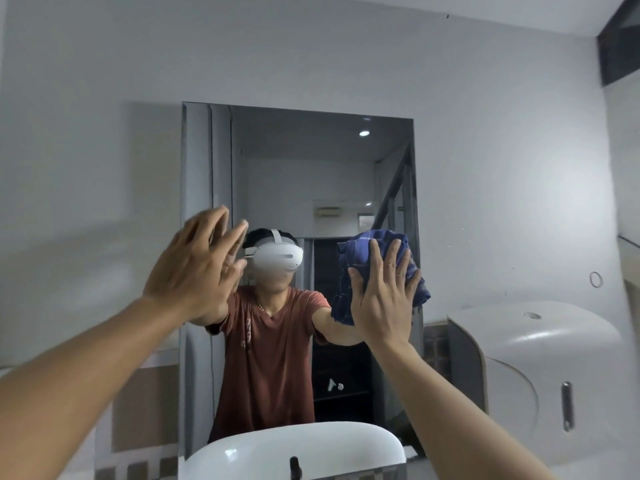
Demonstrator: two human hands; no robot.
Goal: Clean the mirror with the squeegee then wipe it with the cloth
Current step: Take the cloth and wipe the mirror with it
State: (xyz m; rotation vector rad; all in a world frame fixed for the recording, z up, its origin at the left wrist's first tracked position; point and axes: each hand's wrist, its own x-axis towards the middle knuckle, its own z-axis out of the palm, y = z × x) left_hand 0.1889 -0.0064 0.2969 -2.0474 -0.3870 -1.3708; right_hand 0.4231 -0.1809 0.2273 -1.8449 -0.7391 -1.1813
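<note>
A frameless rectangular mirror (311, 161) hangs on the grey wall. My right hand (384, 299) presses a blue checked cloth (360, 251) flat against the glass near the mirror's right edge, fingers straight. My left hand (197, 268) is raised with straight, spread fingers at the mirror's left edge, its fingertips at the glass; whether it touches is unclear. No squeegee is in view. The mirror reflects a person in a red shirt and both arms.
A white washbasin (242, 448) with a dark tap (294, 467) sits below the mirror. A white paper dispenser (540, 362) is mounted on the wall to the right. Tiled wall runs below on the left.
</note>
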